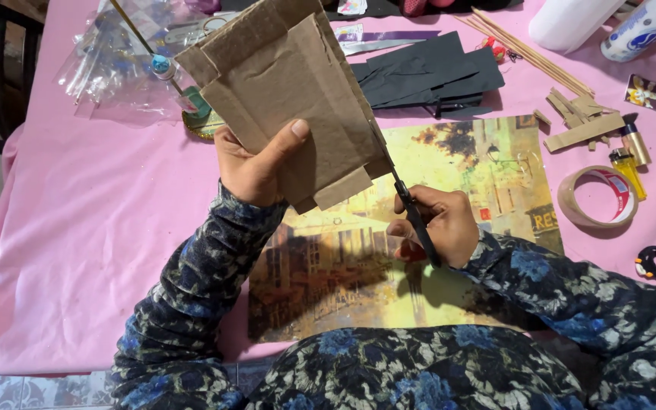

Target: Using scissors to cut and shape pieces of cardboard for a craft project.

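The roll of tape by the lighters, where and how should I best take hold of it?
The roll of tape lies flat on the pink tablecloth, hole upward. Probably best to come straight down from above, one finger inside the hole and the thumb on the outer wall. Take its near-left rim, away from the lighters beside its upper right.

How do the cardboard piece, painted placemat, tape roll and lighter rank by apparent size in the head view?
1. Painted placemat, though partly covered.
2. Cardboard piece, held up by the left hand nearer the camera, so its size is overstated.
3. Tape roll.
4. Lighter.
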